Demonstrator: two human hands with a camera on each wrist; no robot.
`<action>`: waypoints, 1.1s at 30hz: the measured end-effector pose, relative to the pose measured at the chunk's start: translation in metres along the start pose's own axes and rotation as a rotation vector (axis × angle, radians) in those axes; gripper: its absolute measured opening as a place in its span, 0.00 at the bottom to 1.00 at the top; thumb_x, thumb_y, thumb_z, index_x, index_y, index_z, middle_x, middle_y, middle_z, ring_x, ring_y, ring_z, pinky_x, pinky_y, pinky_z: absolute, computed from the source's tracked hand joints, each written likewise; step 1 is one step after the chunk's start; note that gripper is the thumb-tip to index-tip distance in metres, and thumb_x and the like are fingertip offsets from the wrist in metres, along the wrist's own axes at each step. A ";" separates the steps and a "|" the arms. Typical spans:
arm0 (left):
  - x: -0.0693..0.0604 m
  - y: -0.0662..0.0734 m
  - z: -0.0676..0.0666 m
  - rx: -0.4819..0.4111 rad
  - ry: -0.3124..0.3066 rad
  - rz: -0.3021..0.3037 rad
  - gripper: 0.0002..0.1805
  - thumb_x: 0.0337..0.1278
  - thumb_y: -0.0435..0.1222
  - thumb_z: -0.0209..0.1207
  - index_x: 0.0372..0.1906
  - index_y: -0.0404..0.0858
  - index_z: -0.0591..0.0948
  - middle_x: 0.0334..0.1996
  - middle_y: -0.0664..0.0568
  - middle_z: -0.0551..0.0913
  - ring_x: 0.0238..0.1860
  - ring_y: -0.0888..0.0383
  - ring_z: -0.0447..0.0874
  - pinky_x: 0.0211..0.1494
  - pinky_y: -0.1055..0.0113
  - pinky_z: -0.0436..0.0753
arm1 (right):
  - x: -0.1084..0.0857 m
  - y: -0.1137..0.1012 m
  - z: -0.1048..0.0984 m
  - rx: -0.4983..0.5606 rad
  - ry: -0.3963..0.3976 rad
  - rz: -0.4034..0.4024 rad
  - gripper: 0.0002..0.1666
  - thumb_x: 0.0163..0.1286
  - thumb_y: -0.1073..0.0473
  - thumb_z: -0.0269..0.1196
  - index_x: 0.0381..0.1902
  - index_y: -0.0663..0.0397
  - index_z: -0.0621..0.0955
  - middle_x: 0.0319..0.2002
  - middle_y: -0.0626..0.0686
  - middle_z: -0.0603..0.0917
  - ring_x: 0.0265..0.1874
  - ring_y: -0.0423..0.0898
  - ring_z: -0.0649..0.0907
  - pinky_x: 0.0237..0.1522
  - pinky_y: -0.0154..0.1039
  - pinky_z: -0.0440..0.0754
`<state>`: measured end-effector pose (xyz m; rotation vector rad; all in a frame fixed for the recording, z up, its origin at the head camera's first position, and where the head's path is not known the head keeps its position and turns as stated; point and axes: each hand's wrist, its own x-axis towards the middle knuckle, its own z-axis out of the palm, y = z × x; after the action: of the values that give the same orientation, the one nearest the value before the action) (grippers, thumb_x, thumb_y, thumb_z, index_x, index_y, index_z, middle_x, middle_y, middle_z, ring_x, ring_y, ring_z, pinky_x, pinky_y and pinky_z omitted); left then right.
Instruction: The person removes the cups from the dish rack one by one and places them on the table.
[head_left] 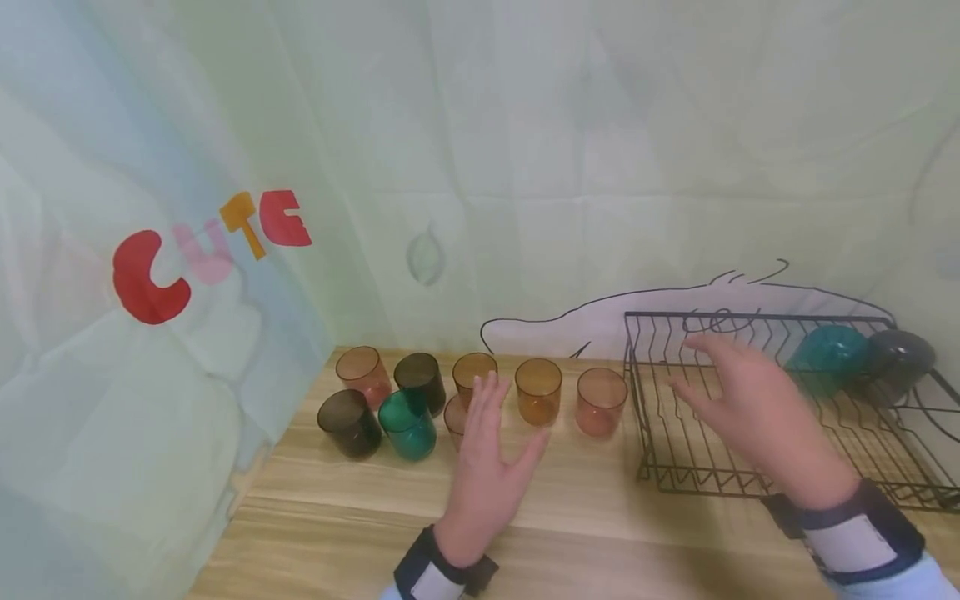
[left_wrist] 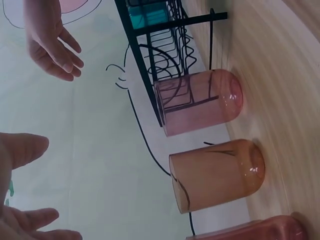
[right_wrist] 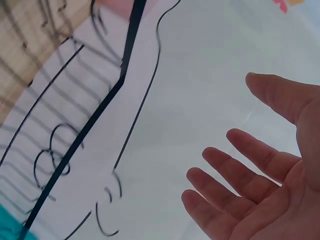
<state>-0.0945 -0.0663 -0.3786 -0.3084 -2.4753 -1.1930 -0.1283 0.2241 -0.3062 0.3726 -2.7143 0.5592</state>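
My left hand (head_left: 486, 479) hovers over the table with fingers extended and thumb spread, holding nothing. Behind it, an amber glass (head_left: 475, 367) and a pink glass (head_left: 453, 425) are partly hidden. Just right of its fingertips stand another amber glass (head_left: 538, 393) and a pink glass (head_left: 602, 403), both upright; the left wrist view shows this pink glass (left_wrist: 200, 102) beside the rack. Above the black wire dish rack (head_left: 637, 417) is my right hand (head_left: 772, 417), its fingers and thumb apart. In the right wrist view that hand (right_wrist: 265, 190) has a bare palm and relaxed fingers.
Farther left stand a teal glass (head_left: 408, 427), two dark glasses (head_left: 350, 425) and a pink glass (head_left: 363, 375). At the rack's right end, a teal glass (head_left: 828, 354) and a dark glass (head_left: 900, 362) lie tilted. A printed curtain (head_left: 525, 167) hangs behind the wooden table (head_left: 337, 533).
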 end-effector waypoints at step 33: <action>-0.010 -0.025 0.038 0.175 -0.429 0.095 0.45 0.49 0.71 0.43 0.72 0.58 0.52 0.73 0.59 0.55 0.73 0.52 0.53 0.70 0.47 0.63 | 0.021 0.163 -0.005 -0.255 -0.220 0.414 0.41 0.54 0.62 0.63 0.66 0.62 0.63 0.63 0.82 0.47 0.62 0.81 0.46 0.48 0.80 0.54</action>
<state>-0.1036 -0.0516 -0.4220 -0.6865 -2.8652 -0.9395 -0.1978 0.3671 -0.3478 -0.2129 -3.0452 0.2782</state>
